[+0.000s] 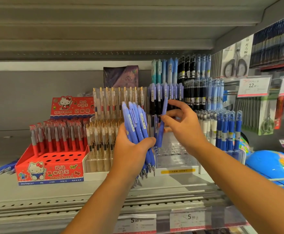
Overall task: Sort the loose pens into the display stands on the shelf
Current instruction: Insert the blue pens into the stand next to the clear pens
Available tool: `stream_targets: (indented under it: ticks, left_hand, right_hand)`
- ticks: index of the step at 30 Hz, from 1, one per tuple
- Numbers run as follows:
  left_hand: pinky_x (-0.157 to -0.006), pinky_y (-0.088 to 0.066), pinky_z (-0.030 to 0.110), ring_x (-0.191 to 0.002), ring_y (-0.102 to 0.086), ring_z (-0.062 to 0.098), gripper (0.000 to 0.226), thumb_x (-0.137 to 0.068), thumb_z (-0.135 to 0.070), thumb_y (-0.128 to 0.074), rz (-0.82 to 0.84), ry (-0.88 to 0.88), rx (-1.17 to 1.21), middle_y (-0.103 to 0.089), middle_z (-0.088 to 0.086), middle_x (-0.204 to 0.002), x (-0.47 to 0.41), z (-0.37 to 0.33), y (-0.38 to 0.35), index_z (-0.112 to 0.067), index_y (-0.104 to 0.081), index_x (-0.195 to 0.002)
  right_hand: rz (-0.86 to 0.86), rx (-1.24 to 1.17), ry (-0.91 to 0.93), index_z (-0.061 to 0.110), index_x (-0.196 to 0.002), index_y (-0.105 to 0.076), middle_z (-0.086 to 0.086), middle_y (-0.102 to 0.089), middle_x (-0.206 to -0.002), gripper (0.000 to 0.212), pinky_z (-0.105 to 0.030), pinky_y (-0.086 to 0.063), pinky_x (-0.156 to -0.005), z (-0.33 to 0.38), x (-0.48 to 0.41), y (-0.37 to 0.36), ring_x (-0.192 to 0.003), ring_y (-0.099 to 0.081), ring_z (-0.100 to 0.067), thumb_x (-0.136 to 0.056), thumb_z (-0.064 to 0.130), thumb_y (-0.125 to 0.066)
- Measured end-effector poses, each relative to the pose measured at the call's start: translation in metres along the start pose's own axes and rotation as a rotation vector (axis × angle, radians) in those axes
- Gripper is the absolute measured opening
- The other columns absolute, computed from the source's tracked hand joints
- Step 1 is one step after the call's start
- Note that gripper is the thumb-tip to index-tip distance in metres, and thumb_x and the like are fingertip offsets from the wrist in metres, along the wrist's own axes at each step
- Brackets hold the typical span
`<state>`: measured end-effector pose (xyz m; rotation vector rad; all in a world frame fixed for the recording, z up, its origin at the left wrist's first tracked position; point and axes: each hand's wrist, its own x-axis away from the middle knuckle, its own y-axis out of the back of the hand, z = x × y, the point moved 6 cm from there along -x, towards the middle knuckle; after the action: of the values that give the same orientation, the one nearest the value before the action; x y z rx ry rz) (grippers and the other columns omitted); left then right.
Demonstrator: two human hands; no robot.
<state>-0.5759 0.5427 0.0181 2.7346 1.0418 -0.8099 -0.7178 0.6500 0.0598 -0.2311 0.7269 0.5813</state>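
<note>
My left hand (131, 149) grips a bundle of several periwinkle-blue pens (136, 125), tips down, in front of the shelf. My right hand (183, 125) pinches a single blue pen (163, 120) upright, its tip over the clear tiered display stand (175, 149). That stand's front holes look bare, while its upper rows hold more of the same blue pens (164, 92). More loose blue pens (2, 168) lie on the shelf at far left.
A red Hello Kitty stand (53, 166) with red pens sits left, beside a clear stand of gold-clip pens (100, 137). Blue and black pens (225, 130) fill stands on the right. A blue globe (272, 164) and hanging scissors (235, 66) are at right.
</note>
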Motion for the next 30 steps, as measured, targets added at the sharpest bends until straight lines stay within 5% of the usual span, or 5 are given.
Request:
stream_targets:
  ticks: [7,13,17,23,30]
  left_hand:
    - [-0.058,-0.051,0.02,-0.069,-0.066,0.002,0.052,-0.081,-0.014,-0.077,-0.02,-0.01,-0.029,-0.067,-0.015,-0.088,0.002,-0.002,0.0,-0.039,-0.053,-0.12]
    - [-0.054,-0.05,0.016,-0.069,-0.066,0.0,0.052,-0.082,-0.014,-0.077,-0.023,-0.002,-0.038,-0.066,-0.011,-0.092,0.003,-0.002,-0.001,-0.039,-0.051,-0.119]
    - [-0.055,-0.051,0.018,-0.065,-0.065,0.001,0.05,-0.082,-0.014,-0.077,-0.022,0.0,-0.052,-0.066,-0.009,-0.09,0.003,-0.002,-0.001,-0.034,-0.053,-0.121]
    - [-0.056,-0.05,0.021,-0.063,-0.065,0.001,0.052,-0.082,-0.017,-0.077,-0.021,0.005,-0.068,-0.066,-0.01,-0.091,0.004,-0.002,-0.002,-0.037,-0.051,-0.123]
    - [-0.051,-0.052,0.012,-0.069,-0.066,-0.001,0.055,-0.082,-0.011,-0.077,-0.016,-0.012,-0.056,-0.065,-0.012,-0.091,0.003,-0.002,-0.003,-0.037,-0.05,-0.122]
  right_hand:
    - [-0.092,0.52,0.245,0.025,-0.142,-0.043,0.013,-0.057,-0.089,0.054,-0.017,-0.051,-0.064,0.008,0.003,0.005,-0.075,-0.06,-0.006,-0.093,0.018,-0.066]
    - [-0.071,0.582,0.143,0.022,-0.138,-0.042,0.011,-0.055,-0.087,0.053,-0.038,-0.059,-0.071,0.0,-0.002,0.005,-0.076,-0.062,-0.009,-0.092,0.015,-0.067]
    - [-0.022,0.614,0.098,0.02,-0.133,-0.044,0.008,-0.055,-0.085,0.049,-0.038,-0.06,-0.071,-0.008,-0.004,0.003,-0.076,-0.061,-0.001,-0.091,0.012,-0.068]
    - [0.146,0.718,-0.059,0.021,-0.127,-0.041,-0.007,-0.058,-0.087,0.048,-0.03,-0.054,-0.059,-0.028,-0.003,-0.005,-0.068,-0.064,-0.017,-0.09,0.004,-0.066]
    - [0.171,0.779,-0.051,0.024,-0.128,-0.035,-0.001,-0.056,-0.076,0.051,-0.01,-0.041,-0.042,-0.036,-0.004,-0.008,-0.056,-0.055,0.018,-0.092,0.001,-0.062]
